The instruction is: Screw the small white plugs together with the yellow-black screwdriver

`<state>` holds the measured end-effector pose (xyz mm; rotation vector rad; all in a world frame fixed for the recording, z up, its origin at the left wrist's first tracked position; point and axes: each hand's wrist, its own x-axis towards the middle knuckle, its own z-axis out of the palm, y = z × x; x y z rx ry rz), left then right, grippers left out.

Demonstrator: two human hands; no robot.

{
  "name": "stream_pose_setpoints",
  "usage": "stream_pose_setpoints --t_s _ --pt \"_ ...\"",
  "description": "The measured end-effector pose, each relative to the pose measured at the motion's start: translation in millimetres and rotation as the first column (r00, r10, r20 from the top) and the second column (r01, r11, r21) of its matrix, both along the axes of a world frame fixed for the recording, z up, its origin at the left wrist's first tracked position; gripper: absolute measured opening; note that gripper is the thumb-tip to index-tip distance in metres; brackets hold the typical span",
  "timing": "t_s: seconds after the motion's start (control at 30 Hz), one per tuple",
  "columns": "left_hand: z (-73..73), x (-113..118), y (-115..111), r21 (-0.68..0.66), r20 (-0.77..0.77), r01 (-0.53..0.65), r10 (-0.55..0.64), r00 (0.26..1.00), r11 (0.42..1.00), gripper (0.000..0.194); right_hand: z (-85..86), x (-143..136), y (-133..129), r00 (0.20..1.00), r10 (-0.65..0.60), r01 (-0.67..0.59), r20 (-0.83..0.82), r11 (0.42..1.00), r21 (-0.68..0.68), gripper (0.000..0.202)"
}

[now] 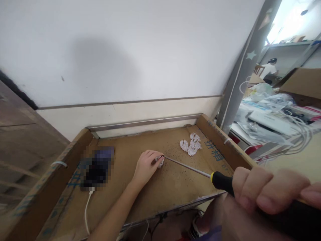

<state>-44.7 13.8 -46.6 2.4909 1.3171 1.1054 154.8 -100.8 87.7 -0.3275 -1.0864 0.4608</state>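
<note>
Small clear piece: it sits near the middle of the cardboard tray, partly hidden by our fingers
Left hand: we pinch the piece with this hand, fingers closed on it, down at the middle of the tray
Right hand: we have this hand wrapped around the handle of the screwdriver, out past the tray's right wall
Screwdriver tip: it reaches the piece over the tray's middle; we cannot tell whether it is seated
Driver angle: the shaft leans low across the tray; we judge a line straighter to the fastening would slip less
Bracing: we would press the piece flat on the tray floor and hold our left fingertips clear of the tip's path
Turning: we think slow turns under steady pressure suit so small a part
Loose clear pieces: these lie together toward the tray's right wall, away from our working spot
</note>
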Motion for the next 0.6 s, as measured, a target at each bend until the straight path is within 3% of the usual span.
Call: stream_pose_setpoints --t_s 0.13,0.33,0.5,0.6 --pt "1.1 0.4 -0.1 0.01 -0.003 0.013 -0.013 1.0 1.0 0.016 1.4 -3.4 -4.3 0.994 -0.084 0.077 -0.068 0.993 -0.09 0.014" --pt "2.2 1.6 -0.5 0.003 0.025 0.054 -0.054 0.998 0.999 0.019 -2.6 6.0 -1.3 0.995 -0.045 0.037 -0.09 0.996 -0.083 0.008" --pt "0.6 -0.5 -1.4 -0.022 0.056 0.066 -0.064 0.996 0.998 0.018 5.7 14.0 9.1 0.998 0.004 -0.006 0.058 0.999 0.036 0.007" --pt "-0.6 1.2 0.3 -0.056 0.06 0.065 -0.062 0.996 0.996 0.019 14.9 10.7 14.1 0.999 -0.037 0.037 0.019 0.999 -0.019 0.009"
